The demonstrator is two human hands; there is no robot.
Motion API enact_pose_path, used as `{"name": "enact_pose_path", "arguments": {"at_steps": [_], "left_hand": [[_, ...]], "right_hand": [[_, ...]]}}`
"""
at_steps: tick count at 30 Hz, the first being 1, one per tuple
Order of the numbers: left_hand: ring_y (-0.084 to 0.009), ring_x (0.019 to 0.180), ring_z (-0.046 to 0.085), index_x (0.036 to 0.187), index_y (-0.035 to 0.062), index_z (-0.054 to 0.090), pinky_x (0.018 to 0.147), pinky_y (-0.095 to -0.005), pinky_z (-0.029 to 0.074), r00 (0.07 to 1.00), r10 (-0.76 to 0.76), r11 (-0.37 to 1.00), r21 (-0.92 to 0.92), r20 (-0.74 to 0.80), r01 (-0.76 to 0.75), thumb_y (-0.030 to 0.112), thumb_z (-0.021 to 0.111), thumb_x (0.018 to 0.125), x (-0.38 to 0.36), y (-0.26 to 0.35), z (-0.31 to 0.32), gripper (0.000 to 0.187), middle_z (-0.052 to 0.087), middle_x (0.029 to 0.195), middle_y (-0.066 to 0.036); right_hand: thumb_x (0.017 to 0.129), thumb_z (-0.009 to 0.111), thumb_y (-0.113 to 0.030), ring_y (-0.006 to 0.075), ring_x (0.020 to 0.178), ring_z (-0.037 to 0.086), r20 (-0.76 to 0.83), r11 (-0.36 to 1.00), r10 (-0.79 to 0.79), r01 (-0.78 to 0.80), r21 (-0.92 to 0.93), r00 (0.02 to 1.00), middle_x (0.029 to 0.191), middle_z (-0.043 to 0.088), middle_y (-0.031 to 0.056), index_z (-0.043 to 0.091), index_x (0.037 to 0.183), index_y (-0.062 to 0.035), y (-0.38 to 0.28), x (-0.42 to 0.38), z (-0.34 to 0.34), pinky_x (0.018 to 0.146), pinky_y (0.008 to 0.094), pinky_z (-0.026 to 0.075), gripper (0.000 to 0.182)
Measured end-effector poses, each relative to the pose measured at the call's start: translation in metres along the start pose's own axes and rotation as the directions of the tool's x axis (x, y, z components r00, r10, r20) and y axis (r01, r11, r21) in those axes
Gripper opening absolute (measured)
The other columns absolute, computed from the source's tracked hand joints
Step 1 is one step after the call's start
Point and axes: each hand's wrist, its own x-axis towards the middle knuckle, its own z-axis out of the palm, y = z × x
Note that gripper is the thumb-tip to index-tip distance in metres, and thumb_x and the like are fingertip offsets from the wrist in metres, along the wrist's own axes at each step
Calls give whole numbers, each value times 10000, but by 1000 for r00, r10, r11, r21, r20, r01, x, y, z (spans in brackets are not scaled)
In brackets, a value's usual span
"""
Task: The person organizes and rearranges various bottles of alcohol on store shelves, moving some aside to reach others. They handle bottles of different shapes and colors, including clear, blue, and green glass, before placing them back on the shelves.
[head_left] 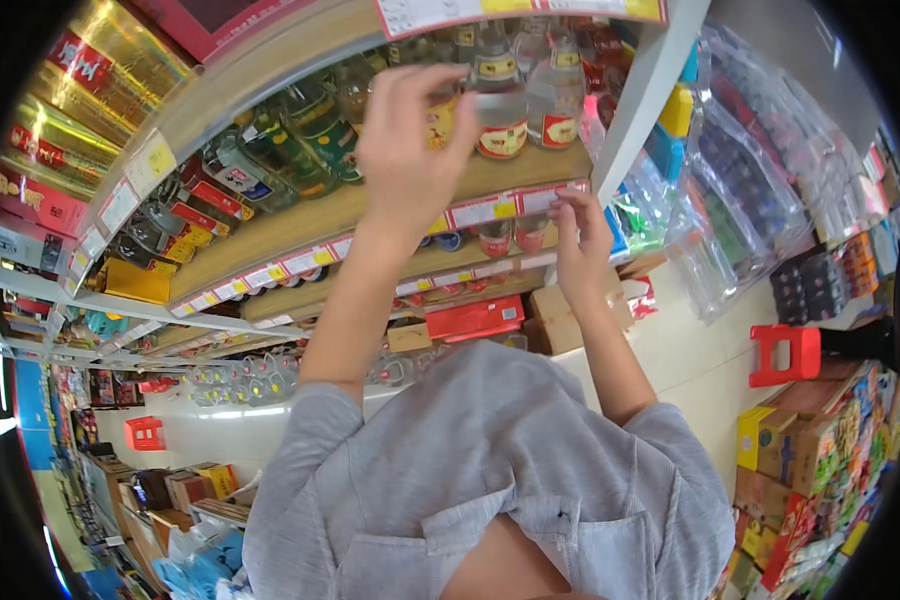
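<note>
My left hand (407,140) is raised in front of the upper shelf's bottles, its fingers bent forward and the thumb held apart from them. A blurred pale strip (510,101) shows just beyond the thumb tip, across the clear glass bottle (501,135) with a cream and red label. Beside that bottle stands another clear bottle (556,105) with a red label. At the shelf's front edge, by the price tags (510,207), is my right hand (582,240), fingers loosely bent and thumb apart. Green bottles (320,130) stand left of my left hand.
A white shelf post (650,110) rises right of the bottles. Plastic-wrapped bottle packs (740,170) are stacked beyond it. Below the shelf lie a red box (475,318) and a cardboard carton (560,315). A red stool (785,355) stands on the floor at right.
</note>
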Motion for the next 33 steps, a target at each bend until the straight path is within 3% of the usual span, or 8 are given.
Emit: {"name": "enact_pose_path", "arguments": {"at_steps": [3, 6, 8, 10, 11, 20, 24, 33], "left_hand": [[-385, 990, 663, 1246, 55, 667, 862, -439, 554, 903, 324, 926, 101, 281, -364, 191, 816, 895, 33, 1, 22, 405, 679, 1110, -146], [-443, 805, 718, 1289, 44, 665, 710, -491, 587, 838, -142, 942, 332, 527, -50, 395, 745, 972, 64, 4, 29, 479, 729, 811, -225], [-460, 895, 696, 1271, 9, 658, 798, -529, 557, 835, -137, 891, 436, 533, -131, 324, 728, 987, 72, 4, 23, 430, 717, 933, -252], [-471, 980, 678, 1282, -6, 643, 870, -549, 540, 911, 175, 869, 376, 374, -321, 289, 717, 992, 75, 0, 21, 419, 705, 1038, -272], [-483, 1103, 639, 1270, -12, 649, 951, -561, 504, 902, 80, 883, 389, 425, -262, 247, 711, 983, 78, 1, 20, 391, 667, 1192, -294], [-503, 1121, 624, 1261, -26, 652, 981, -557, 495, 904, 139, 855, 411, 405, -316, 191, 692, 975, 83, -27, 29, 361, 668, 1206, -297], [-498, 1115, 628, 1263, -27, 648, 973, -550, 500, 896, -38, 896, 412, 442, -165, 207, 690, 981, 83, -15, 27, 369, 674, 1183, -298], [-451, 1245, 599, 1388, 3, 594, 1052, -532, 473, 864, -64, 909, 387, 499, -156, 424, 648, 1014, 98, 3, 86, 566, 633, 1346, -271]], "right_hand": [[992, 652, -39, 234, 928, 719, 3, 998, -57, 57, -25, 998, 1033, 711, 122, 685, 1192, -21, -13, 7, 5, 887, 339, 540, 203], [954, 714, -59, 298, 1040, 695, 41, 970, -204, 207, -126, 978, 1139, 681, 160, 641, 1283, -14, -31, 25, 17, 965, 390, 524, 339], [929, 754, -80, 345, 1126, 651, 8, 947, -264, 261, -188, 964, 1233, 640, 190, 596, 1341, -5, -39, 38, 37, 1005, 434, 507, 448], [908, 788, -100, 384, 1192, 608, -46, 940, -267, 249, -233, 963, 1302, 600, 215, 556, 1381, 6, -39, 49, 56, 1030, 468, 495, 537], [900, 802, -110, 400, 1215, 587, -61, 945, -237, 215, -248, 970, 1324, 582, 225, 540, 1392, 13, -36, 50, 63, 1034, 480, 493, 571], [842, 864, -120, 423, 1171, 570, -192, 912, -258, 174, -371, 947, 1235, 564, 221, 544, 1337, 43, -32, 56, 92, 1018, 488, 487, 611], [823, 877, -113, 427, 1209, 555, -175, 912, -260, 182, -367, 950, 1269, 555, 227, 535, 1352, 42, -28, 54, 90, 1036, 492, 477, 648], [955, 679, -108, 486, 1407, 442, -122, 859, -280, 192, -474, 952, 1516, 428, 331, 368, 1533, 115, -19, 35, 41, 1180, 528, 384, 693]]}}
